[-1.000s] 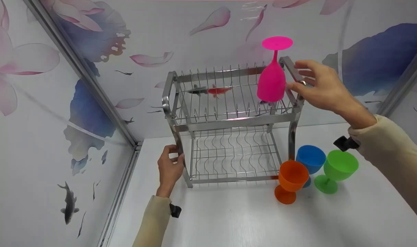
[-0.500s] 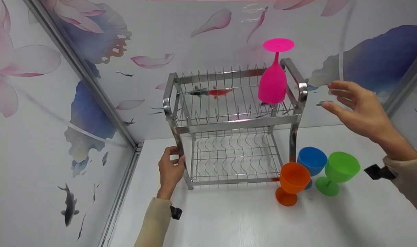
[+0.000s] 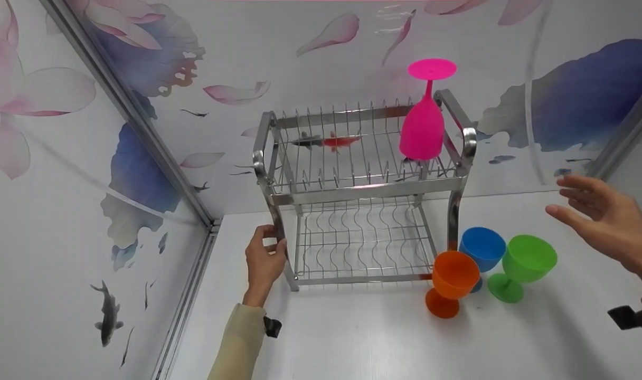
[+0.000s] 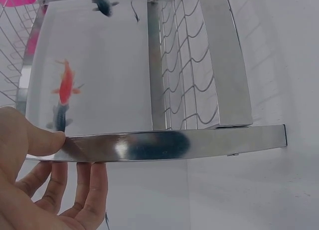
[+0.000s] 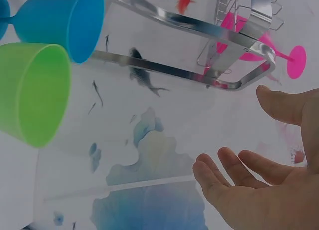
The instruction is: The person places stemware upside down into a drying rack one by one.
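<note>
Pinching the left upright of a silver 2-tier metal wire rack [image 3: 363, 192], the left hand [image 3: 265, 261] has its thumb on 1 side and fingers on the other. Right hand [image 3: 609, 224] is holding nothing, thumb and fingers spread wide, well apart from the rack. The hot-pink plastic-looking stemmed goblet [image 3: 422, 129] is mouth-down at the right end of the top tier, foot up.

My worry: a tug on that upright could tilt the rack and topple the pink goblet, since only its rim seems to sit on the wires. Also, a low swing of the right hand could knock the 3 upright goblets: bright orange [image 3: 456, 274], sky blue [image 3: 482, 245] and lime green [image 3: 528, 258], bunched by the front right leg. Can't tell if orange and blue touch.

Back wall [image 3: 321, 74] is near behind the rack; there's more elbow room in front, over the white tabletop [image 3: 352, 338].
</note>
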### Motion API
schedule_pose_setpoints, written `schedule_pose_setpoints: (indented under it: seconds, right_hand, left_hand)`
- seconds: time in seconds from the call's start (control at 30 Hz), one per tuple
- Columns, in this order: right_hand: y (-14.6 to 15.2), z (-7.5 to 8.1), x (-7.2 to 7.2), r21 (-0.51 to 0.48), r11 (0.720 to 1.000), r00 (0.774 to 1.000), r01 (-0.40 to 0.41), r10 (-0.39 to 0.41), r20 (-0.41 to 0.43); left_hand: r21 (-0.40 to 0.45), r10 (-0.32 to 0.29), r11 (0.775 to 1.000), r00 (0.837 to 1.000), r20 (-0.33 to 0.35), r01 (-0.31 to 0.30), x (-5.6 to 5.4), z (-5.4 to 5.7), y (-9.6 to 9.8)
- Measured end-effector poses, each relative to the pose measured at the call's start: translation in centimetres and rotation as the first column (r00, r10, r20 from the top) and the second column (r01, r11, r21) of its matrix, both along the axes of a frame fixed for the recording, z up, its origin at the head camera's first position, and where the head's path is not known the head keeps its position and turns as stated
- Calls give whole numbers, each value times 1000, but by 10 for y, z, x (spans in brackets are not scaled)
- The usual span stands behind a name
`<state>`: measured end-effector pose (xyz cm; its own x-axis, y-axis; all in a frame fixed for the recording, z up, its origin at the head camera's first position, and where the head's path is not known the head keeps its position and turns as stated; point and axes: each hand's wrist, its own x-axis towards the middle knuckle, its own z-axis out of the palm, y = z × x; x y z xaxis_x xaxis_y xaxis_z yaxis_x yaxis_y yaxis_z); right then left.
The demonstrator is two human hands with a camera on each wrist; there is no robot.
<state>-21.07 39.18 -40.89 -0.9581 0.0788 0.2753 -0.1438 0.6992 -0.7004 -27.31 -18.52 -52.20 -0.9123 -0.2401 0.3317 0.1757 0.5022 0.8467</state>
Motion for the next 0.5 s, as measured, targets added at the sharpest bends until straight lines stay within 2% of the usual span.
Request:
schedule_pose_setpoints:
  seconds: [0.23,0.5]
  right_hand:
    - [16,-39,10,-18,997,997,74,-73,38]
    - [35,-82,19,-30,995,995,96,-96,25]
  left_hand:
    - [-2,1,1000,1000,-2,-1,0,-2,1]
    - [3,-7,1000,1000,-10,7,0,-1,0]
